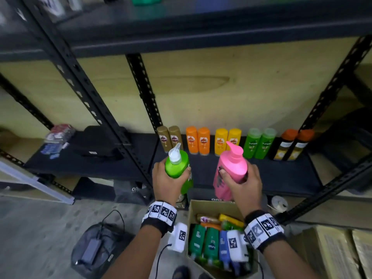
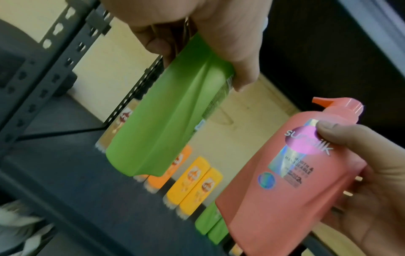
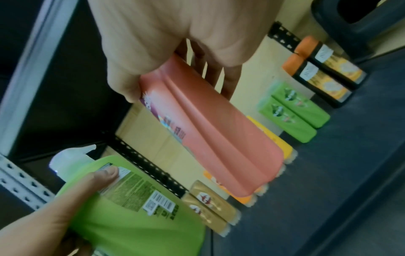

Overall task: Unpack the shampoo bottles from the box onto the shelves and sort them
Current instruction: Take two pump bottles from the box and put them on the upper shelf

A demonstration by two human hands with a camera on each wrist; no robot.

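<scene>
Head view: mid-transfer, both hands loaded, bottles held in the air over the front of the dark lower shelf board (image 1: 281,178). Left hand (image 1: 168,183) is wrapped round the shoulder of a green plastic pump bottle with a clear-white pump head (image 1: 178,168), thumb on its back label per the right wrist view; right hand (image 1: 244,183) is curled round a pink plastic pump bottle with a pink pump head (image 1: 231,172), thumb pressed on the front label (image 2: 306,147). Neither base touches the board yet, and both bottles hang tilted below the grips. Beyond the fingers, against the back wall, stands a sorted row in colour pairs: gold bottles (image 1: 170,138), orange bottles (image 1: 198,140), yellow bottles (image 1: 227,140), small green bottles (image 1: 259,142), black bottles with orange caps (image 1: 291,144). Behind the wrists, the open cardboard box (image 1: 195,210) holds more bottles, so unpacking looks well short of done. Next move, my read: set both down upright in the free strip in front of the row, green pump probably near the small green pair, pink somewhere of its own since no pink group shows. Needs levelling each base before release; pump bottles are tall and top-heavy, so they could knock over the row behind.
</scene>
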